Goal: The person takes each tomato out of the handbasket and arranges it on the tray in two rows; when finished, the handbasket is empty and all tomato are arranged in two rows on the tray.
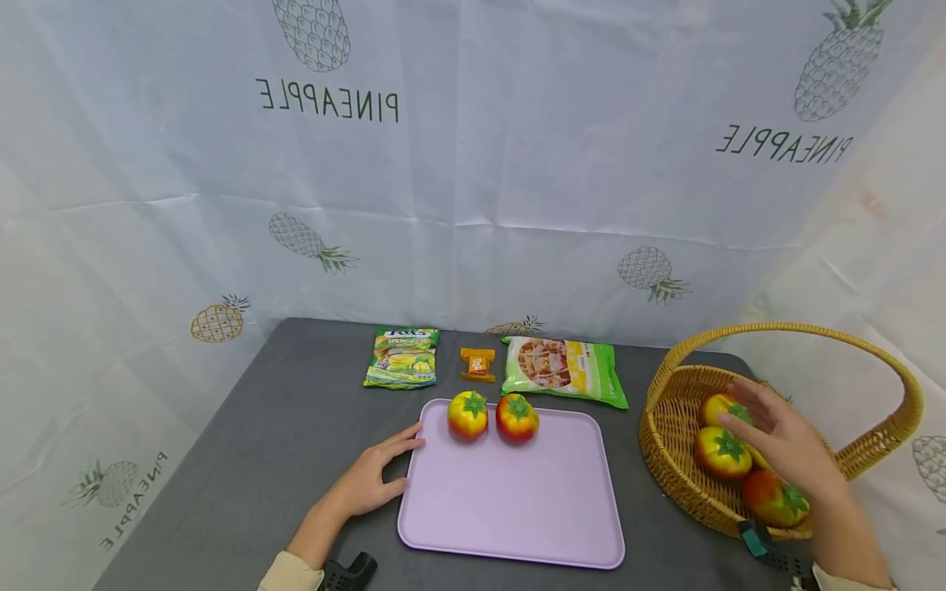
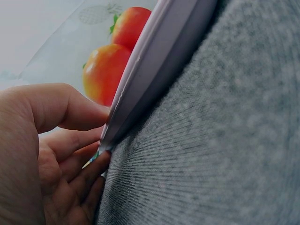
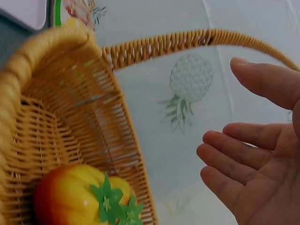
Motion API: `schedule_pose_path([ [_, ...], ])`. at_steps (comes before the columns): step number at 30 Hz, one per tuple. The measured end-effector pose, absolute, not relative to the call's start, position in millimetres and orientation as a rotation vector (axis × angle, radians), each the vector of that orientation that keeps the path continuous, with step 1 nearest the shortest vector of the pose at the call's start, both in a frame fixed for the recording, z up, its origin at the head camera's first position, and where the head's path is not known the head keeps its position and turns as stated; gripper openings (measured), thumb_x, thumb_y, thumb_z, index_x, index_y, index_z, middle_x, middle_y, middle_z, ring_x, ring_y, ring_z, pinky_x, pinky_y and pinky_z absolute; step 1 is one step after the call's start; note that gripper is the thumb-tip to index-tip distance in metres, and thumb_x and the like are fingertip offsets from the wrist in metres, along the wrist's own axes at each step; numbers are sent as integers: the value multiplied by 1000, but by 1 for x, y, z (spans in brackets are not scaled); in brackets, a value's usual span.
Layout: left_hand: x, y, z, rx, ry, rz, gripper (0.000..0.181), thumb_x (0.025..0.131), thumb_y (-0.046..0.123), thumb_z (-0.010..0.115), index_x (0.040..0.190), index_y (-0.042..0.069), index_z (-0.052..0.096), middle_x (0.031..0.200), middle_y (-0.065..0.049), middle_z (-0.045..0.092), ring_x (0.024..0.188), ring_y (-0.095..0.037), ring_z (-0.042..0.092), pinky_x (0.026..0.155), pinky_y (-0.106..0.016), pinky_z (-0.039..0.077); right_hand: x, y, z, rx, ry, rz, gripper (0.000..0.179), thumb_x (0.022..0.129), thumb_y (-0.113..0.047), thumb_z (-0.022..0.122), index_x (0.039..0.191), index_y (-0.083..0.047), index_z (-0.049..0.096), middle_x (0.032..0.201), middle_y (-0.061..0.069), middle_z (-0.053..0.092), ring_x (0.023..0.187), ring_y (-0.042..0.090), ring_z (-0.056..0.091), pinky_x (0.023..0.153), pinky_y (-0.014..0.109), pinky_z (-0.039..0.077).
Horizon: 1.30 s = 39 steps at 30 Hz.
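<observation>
A lilac tray [image 1: 510, 501] lies on the dark table with two red-and-yellow tomatoes [image 1: 468, 416] [image 1: 517, 419] side by side near its back edge. My left hand [image 1: 369, 480] touches the tray's left rim with thumb and fingertips, the fingers spread and fairly straight. In the left wrist view the thumb [image 2: 70, 108] meets the rim. Over the wicker basket [image 1: 668, 460] at the right, my right hand [image 1: 787, 443] holds nothing, its fingers extended and thumb apart. Several tomatoes [image 1: 723, 453] sit inside the basket, partly hidden by that hand.
Behind the tray lie a green candy bag [image 1: 402, 359], a small orange packet [image 1: 478, 364] and a green-and-white food bag [image 1: 565, 369]. The basket's tall handle [image 1: 783, 328] arches above it. A pineapple-print curtain [image 1: 458, 164] hangs behind the grey table [image 1: 296, 410].
</observation>
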State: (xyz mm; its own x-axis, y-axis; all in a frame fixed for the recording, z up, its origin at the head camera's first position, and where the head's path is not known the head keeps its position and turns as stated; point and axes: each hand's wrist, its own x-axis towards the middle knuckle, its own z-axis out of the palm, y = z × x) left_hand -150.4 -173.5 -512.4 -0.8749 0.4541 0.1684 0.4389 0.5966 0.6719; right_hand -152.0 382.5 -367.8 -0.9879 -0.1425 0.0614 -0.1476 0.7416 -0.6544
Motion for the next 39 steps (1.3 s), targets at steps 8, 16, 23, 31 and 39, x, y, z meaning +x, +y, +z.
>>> schedule_pose_path([
  [8, -150, -174, -511, 744, 2760, 1174, 54, 82, 13, 60, 135, 18, 53, 152, 3, 36, 137, -22, 39, 106, -53, 36, -173, 411, -376, 200, -3003, 1045, 70, 98, -32, 48, 149, 3, 16, 145, 37, 27, 130, 12, 41, 70, 1, 33],
  [16, -150, -174, -512, 751, 2766, 1177, 54, 81, 13, 60, 135, 17, 53, 152, 3, 37, 137, -22, 39, 106, -52, 36, -191, 430, -385, 160, -3086, 1009, 73, 98, -36, 48, 148, 7, 16, 144, 38, 27, 124, 46, 39, 78, 25, 47],
  [23, -150, -173, -512, 792, 2792, 1169, 54, 81, 11, 60, 134, 16, 54, 150, -1, 39, 135, -26, 42, 104, -54, 38, -201, 438, -392, 171, -3150, 1103, 77, 98, -35, 47, 147, 11, 9, 145, 41, 18, 125, 60, 25, 89, 66, 36],
  [31, -150, -173, -515, 804, 2790, 1174, 53, 81, 11, 60, 134, 16, 54, 150, -2, 39, 135, -27, 42, 104, -53, 39, -211, 449, -405, 159, -3208, 1149, 79, 96, -29, 53, 144, 17, 8, 143, 45, 14, 127, 62, 18, 95, 68, 30],
  [39, -150, -174, -515, 830, 2802, 1181, 54, 81, 11, 60, 134, 15, 54, 150, -3, 40, 134, -27, 42, 104, -52, 39, -216, 452, -411, 200, -3236, 1080, 81, 93, -26, 57, 142, 19, 12, 140, 48, 15, 124, 63, 21, 92, 68, 31],
])
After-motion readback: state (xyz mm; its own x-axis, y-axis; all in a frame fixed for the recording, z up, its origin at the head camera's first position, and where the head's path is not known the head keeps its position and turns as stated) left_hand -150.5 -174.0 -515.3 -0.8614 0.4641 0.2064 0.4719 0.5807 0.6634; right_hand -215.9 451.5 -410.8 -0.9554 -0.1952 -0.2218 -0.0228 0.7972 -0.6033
